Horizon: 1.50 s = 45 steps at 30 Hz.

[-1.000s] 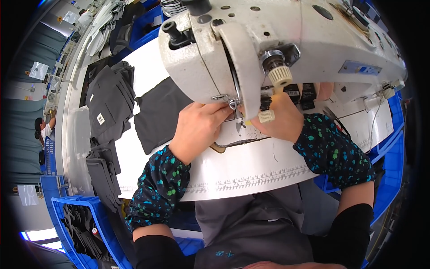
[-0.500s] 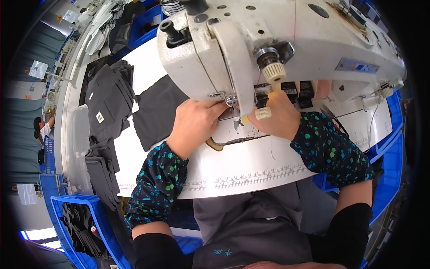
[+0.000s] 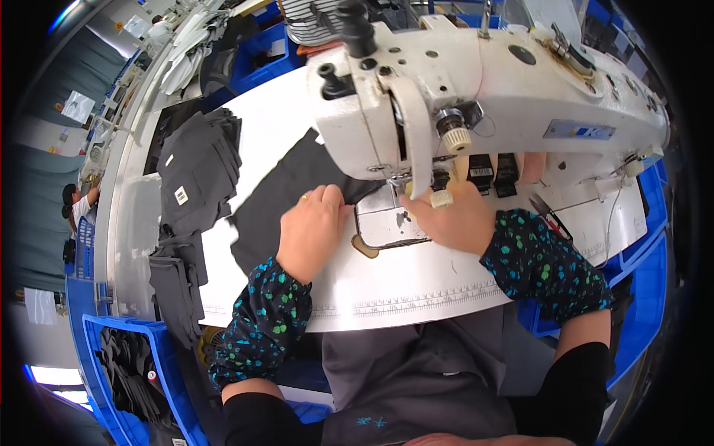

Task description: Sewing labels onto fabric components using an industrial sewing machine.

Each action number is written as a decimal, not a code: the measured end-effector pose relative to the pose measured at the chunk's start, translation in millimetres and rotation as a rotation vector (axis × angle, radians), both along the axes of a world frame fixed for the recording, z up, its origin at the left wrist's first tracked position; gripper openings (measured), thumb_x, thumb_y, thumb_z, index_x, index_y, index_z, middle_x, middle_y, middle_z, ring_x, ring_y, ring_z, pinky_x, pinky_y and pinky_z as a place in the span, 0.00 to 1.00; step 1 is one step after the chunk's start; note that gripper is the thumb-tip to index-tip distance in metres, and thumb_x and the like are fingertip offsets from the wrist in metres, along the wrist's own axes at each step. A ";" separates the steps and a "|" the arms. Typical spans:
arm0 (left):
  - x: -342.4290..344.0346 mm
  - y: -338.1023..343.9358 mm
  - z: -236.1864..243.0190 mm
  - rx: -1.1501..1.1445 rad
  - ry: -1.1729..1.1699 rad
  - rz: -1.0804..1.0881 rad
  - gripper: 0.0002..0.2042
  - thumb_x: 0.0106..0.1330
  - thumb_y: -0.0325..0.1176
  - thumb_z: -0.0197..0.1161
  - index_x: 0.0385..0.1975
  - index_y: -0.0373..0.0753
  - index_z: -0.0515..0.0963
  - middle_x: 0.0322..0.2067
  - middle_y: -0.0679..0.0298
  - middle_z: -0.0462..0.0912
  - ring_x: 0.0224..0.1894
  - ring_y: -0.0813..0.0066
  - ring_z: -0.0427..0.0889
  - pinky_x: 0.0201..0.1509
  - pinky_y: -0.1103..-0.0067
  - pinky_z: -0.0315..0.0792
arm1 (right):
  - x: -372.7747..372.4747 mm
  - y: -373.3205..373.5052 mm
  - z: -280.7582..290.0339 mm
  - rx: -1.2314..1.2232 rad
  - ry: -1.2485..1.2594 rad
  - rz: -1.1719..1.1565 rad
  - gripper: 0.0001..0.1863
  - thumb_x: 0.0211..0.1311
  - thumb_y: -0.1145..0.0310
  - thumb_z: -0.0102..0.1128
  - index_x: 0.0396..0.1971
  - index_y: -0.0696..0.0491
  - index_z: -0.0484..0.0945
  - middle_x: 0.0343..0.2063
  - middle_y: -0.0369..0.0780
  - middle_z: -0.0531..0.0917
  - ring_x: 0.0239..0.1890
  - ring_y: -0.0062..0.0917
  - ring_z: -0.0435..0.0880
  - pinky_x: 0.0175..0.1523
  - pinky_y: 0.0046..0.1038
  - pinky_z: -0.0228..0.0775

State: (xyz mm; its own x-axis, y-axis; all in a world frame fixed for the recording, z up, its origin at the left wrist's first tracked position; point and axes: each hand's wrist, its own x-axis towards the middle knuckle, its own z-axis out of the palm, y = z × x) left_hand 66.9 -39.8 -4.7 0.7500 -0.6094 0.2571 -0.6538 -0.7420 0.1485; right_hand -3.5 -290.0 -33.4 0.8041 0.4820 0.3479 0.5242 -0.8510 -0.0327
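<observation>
A dark grey fabric piece [image 3: 286, 189] lies on the white table of the sewing machine [image 3: 483, 82], its narrow corner reaching toward the presser foot [image 3: 397, 182]. My left hand [image 3: 309, 230] is closed on the near edge of this fabric, fingers curled and a ring showing. To the right of the needle area is my right hand [image 3: 455, 219], with bent fingers and the thumb pointing at the presser foot. A cream knob [image 3: 442, 198] and the machine head partly hide those fingers, so what they hold does not show. Patterned sleeve covers wrap both forearms.
Stacked dark grey pieces [image 3: 197, 167] lie at the left, more [image 3: 177, 275] nearer me. Scissors [image 3: 550, 215] rest right of my right hand. Dark labelled packs [image 3: 481, 172] sit under the machine arm. A blue crate [image 3: 160, 357] holds dark pieces at lower left. A person [image 3: 78, 204] sits far left.
My left hand has drawn back from the needle area, toward me and slightly left. The fabric has turned, its corner now near the presser foot. The view has shifted slightly.
</observation>
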 end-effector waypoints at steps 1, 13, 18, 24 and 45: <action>-5.0 5.1 2.7 -0.005 -0.012 0.007 0.08 0.67 0.35 0.63 0.33 0.39 0.73 0.30 0.60 0.79 0.35 0.56 0.81 0.34 0.66 0.76 | -4.7 2.9 -0.3 0.046 0.025 0.000 0.11 0.57 0.63 0.65 0.37 0.52 0.83 0.20 0.41 0.81 0.23 0.32 0.84 0.27 0.37 0.74; -77.7 20.9 65.4 -0.323 -0.037 -0.093 0.10 0.64 0.29 0.68 0.34 0.37 0.72 0.22 0.58 0.79 0.23 0.58 0.82 0.24 0.70 0.73 | -29.3 84.0 37.4 1.232 0.524 0.049 0.33 0.55 0.55 0.75 0.51 0.61 0.70 0.19 0.42 0.77 0.20 0.30 0.78 0.29 0.31 0.68; -79.7 48.7 93.9 -0.248 0.011 -0.041 0.12 0.64 0.31 0.70 0.42 0.38 0.75 0.23 0.61 0.81 0.22 0.63 0.82 0.24 0.72 0.73 | -39.3 61.3 51.5 0.983 0.401 -0.089 0.29 0.53 0.75 0.63 0.57 0.53 0.69 0.17 0.38 0.74 0.19 0.32 0.76 0.27 0.34 0.66; -55.0 84.6 60.7 0.234 -0.071 -0.148 0.09 0.62 0.35 0.67 0.41 0.46 0.86 0.26 0.66 0.79 0.26 0.66 0.83 0.28 0.74 0.75 | -76.7 44.8 31.8 0.206 -0.004 0.017 0.22 0.53 0.70 0.61 0.51 0.51 0.78 0.20 0.36 0.79 0.20 0.29 0.81 0.25 0.31 0.71; -40.5 34.9 45.2 -0.433 0.725 -0.051 0.08 0.67 0.30 0.68 0.36 0.30 0.83 0.30 0.59 0.86 0.34 0.78 0.80 0.43 0.79 0.73 | -38.3 34.3 41.5 0.736 0.086 0.016 0.15 0.57 0.59 0.72 0.30 0.55 0.80 0.24 0.39 0.78 0.25 0.34 0.79 0.31 0.31 0.71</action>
